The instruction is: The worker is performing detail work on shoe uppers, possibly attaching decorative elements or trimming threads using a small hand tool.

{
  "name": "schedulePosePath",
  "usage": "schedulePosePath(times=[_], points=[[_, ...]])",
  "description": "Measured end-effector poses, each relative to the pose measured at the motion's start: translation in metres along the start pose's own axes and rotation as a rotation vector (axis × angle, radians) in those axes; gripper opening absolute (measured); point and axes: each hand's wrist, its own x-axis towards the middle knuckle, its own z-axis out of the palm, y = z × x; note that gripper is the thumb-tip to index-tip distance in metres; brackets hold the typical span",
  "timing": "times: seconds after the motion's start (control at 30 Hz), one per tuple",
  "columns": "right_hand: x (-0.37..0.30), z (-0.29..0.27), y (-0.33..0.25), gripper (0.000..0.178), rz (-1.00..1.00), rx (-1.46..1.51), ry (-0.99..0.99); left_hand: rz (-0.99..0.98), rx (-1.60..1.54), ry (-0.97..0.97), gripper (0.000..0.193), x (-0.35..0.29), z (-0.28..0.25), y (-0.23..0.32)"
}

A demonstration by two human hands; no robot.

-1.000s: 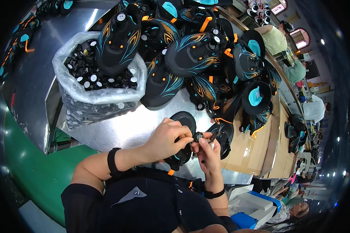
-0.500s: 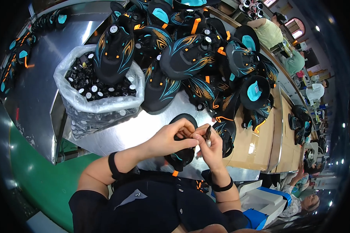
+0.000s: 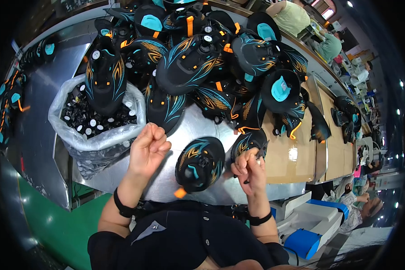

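Observation:
My left hand (image 3: 149,149) is raised over the metal table, left of a black shoe upper (image 3: 201,157) with orange and blue patterns. Its fingers are curled together, and anything in them is too small to make out. That shoe upper lies untouched in front of me, an orange tab at its near end. To its right, my right hand (image 3: 251,170) is closed around a small dark pointed tool (image 3: 262,149), whose tip sticks up past the fingers. Partly hidden behind this hand is another patterned shoe upper (image 3: 246,140).
A clear plastic bag (image 3: 132,130) of small black parts with white round tops stands at left, one shoe upper (image 3: 104,85) resting on it. More uppers are heaped across the back. Cardboard (image 3: 292,155) covers the table's right; a white-blue machine (image 3: 308,225) stands nearer. Other people work beyond.
My hands have moved apart from above the near shoe upper, left hand to the left and right hand slightly right. The upper now lies uncovered. The whole view has shifted a little.

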Motion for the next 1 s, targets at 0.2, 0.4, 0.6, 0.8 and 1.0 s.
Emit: schedulePosePath(times=[0.2, 0.4, 0.6, 0.8, 1.0], points=[[0.006, 0.029, -0.009, 0.012, -0.032, -0.315, -0.066, 0.222, 1.233, -0.491, 0.021, -0.018, 0.024, -0.041], [-0.007, 0.039, -0.021, 0.015, -0.331, -0.808, 0.103, -0.135, 1.056, -0.329, 0.012, -0.018, 0.025, -0.035], [-0.003, 0.036, -0.015, 0.014, -0.228, -0.668, 0.028, -0.173, 0.939, -0.577, 0.015, -0.016, 0.024, -0.058], [-0.001, 0.039, -0.029, 0.031, -0.886, -1.560, -0.074, -0.226, 0.991, -0.317, 0.011, -0.012, 0.011, -0.039], [0.008, 0.033, -0.009, 0.035, -0.715, -1.699, -0.388, -0.480, 0.840, -0.333, 0.012, -0.012, 0.017, -0.032]])
